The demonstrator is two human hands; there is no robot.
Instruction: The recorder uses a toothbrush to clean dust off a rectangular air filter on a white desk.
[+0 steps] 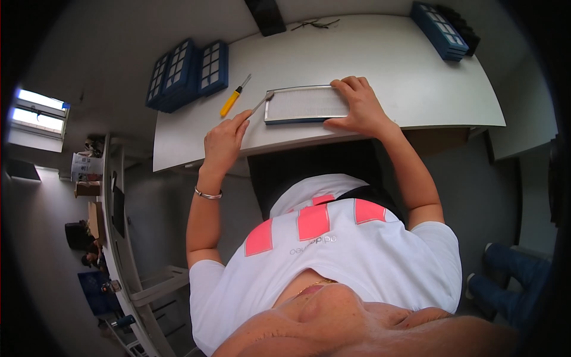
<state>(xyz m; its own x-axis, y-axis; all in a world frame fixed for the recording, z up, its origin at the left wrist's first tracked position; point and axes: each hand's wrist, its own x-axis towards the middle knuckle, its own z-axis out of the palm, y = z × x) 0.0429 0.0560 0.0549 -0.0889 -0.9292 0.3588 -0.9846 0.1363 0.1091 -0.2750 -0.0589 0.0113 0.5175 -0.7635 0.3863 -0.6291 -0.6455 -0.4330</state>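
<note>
A rectangular pleated filter (308, 105) with a pale frame and a dark blue lower edge lies flat on the white table (379, 49). My right hand (363, 107) grips its right end, fingers over the far edge and thumb at the near edge. In my left hand (227, 138) is a slim small tool (261, 103), perhaps a brush. Its dark head touches or hovers just over the filter's far left corner; I cannot tell which. Beyond my left hand rests a yellow-handled screwdriver (231, 101), its shaft pointing away from me.
Stacked blue-framed filters (178, 73) stand at the table's left end. More blue filters (441, 33) are piled at the back right beside black parts (459, 26). Thin dark strands (316, 23) lie by the back edge. Blue seating (513, 276) is behind me at right.
</note>
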